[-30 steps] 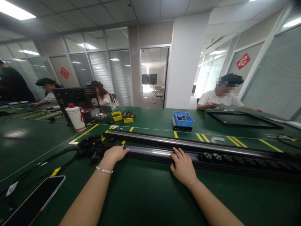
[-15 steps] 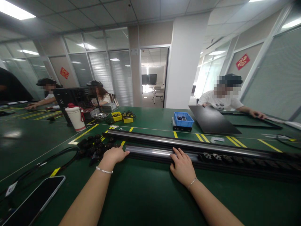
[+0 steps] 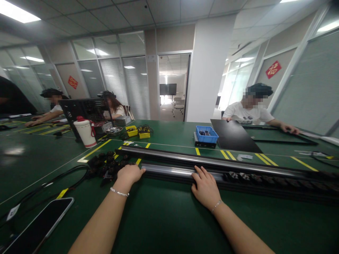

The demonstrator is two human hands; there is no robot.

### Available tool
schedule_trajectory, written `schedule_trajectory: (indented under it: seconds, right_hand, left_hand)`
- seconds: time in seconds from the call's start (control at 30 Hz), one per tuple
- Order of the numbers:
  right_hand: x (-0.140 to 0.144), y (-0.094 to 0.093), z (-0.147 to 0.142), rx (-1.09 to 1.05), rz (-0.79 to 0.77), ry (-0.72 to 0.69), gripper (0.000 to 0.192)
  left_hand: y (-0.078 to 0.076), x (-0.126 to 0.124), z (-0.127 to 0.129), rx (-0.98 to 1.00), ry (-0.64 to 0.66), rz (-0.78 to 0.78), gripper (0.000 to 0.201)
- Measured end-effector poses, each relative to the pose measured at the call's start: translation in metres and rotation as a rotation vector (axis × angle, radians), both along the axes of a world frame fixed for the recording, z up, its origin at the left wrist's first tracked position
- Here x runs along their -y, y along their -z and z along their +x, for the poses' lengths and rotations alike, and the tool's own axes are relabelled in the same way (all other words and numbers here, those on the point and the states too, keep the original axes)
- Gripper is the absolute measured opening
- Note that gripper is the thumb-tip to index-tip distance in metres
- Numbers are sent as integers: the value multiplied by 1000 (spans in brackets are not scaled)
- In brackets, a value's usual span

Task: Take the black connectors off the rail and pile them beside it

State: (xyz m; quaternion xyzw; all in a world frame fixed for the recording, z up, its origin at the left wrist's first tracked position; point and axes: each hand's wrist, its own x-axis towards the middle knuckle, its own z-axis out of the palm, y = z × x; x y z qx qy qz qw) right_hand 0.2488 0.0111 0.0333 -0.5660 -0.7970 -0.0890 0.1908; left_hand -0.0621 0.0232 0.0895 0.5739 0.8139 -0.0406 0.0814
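Hands rest on a long black rail that lies flat across the green table, right in front of the person. It has a shiny silver strip along its top and runs from near the middle of the table far off to the right. The left hand lies at the left end of the rail, palm down, fingers close together, with the thumb poking out to touch the rail's tip. A heap of small black parts sits just beside that hand, on its far left side. The right hand lies palm down on the near edge of the rail, fingers a little spread and laid over the silver strip. Neither hand is pinching anything. Both wrists wear thin bracelets. A dark phone lies near the table's front left corner. Farther back stand a white jug and a blue tray. Across the table, another person in a white shirt holds a flat black panel
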Motion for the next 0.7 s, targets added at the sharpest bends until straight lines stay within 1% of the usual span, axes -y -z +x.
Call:
schedule_trajectory:
  seconds: [0.1,0.17,0.27,0.43,0.6,0.7]
  right_hand:
    - [0,-1,0,3,8,1,31]
    - [0,-1,0,6,9,1,31]
    - [0,0,0,7,7,1,31]
    - [-1,1,0,5,16,1,31]
    - [0,1,0,6,16,-1,31]
    - [0,1,0,5,20,-1,31]
  left_hand:
    - [-3,1,-1,8,14,2,58]
    - [-2,2,-2,-7,-11,45,57]
    - [1,4,-3,-28,-58,120,53]
    - [7,4,-3,-60,-63,180,42]
    - [12,-1,-4,19,-83,203,39]
    - [14,-2,-8,9,-76,233,36]
